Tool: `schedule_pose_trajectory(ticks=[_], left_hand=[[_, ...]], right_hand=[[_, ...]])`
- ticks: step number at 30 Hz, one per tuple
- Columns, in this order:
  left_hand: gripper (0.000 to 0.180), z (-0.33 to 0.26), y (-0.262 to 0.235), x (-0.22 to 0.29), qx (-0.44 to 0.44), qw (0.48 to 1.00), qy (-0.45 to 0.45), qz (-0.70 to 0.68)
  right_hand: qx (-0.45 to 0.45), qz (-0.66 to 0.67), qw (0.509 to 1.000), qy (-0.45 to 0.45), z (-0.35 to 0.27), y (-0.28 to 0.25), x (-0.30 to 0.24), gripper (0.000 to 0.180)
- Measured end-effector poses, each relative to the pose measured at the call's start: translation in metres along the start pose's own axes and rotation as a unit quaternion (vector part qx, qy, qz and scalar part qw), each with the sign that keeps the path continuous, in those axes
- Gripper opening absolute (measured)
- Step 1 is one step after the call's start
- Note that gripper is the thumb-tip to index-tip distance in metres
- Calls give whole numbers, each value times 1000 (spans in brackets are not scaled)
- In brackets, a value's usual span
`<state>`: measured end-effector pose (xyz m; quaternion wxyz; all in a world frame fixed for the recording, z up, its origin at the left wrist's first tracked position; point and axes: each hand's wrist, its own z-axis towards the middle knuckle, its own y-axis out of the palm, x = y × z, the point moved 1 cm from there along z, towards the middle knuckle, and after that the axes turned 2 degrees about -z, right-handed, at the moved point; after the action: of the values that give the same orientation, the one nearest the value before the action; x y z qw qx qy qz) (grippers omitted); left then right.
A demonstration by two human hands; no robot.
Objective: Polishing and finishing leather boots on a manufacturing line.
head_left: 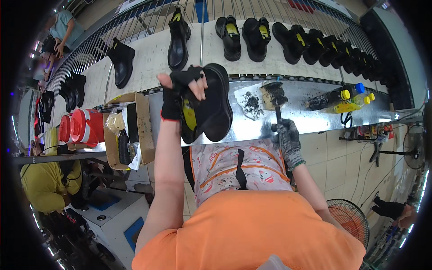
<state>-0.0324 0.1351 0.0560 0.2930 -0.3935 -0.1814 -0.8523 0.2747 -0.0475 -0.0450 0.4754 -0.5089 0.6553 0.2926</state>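
My left hand [183,87], in a black fingerless glove, is closed on a pair of black shoes [217,105] above the metal bench edge. One shoe shows its yellow insole, and the other lies close against it. The left thumb sticks out to the side. In a grey, black-stained knit glove, my right hand [289,140] grips a dark-handled brush [278,111]. Its far end meets a blackened sponge block [272,95]; the bristles are hard to make out. Beside the sponge lies a white sheet [249,104] smeared with black.
Black boots [120,65] and a row of black shoes [290,42] stand on the pale conveyor [153,56] beyond the bench. Bottles [353,100] stand at right. A cardboard box [144,123] and red jugs [85,128] are at left. A fan [348,218] is at lower right.
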Motion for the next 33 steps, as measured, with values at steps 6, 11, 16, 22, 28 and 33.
schedule_pose_trajectory(ticks=[6, 11, 16, 22, 28, 33], left_hand=[[99, 5, 27, 20, -51, 998, -4, 24], [99, 12, 39, 21, -76, 996, -25, 30], [97, 19, 49, 20, -88, 995, -22, 28], [97, 19, 51, 19, -103, 994, -23, 26], [97, 22, 57, 22, -92, 994, -36, 39], [97, 21, 52, 22, -92, 994, -39, 34]], right_hand=[[-229, 128, 964, -47, -34, 3, -90, 43], [-260, -324, 826, -381, -44, 3, -161, 44], [-273, -319, 813, -403, -49, 10, -178, 42], [-274, -386, 792, -386, -51, 8, -182, 46], [-260, -427, 779, -378, -53, 9, -185, 46], [-262, -364, 787, -425, -44, 14, -189, 36]])
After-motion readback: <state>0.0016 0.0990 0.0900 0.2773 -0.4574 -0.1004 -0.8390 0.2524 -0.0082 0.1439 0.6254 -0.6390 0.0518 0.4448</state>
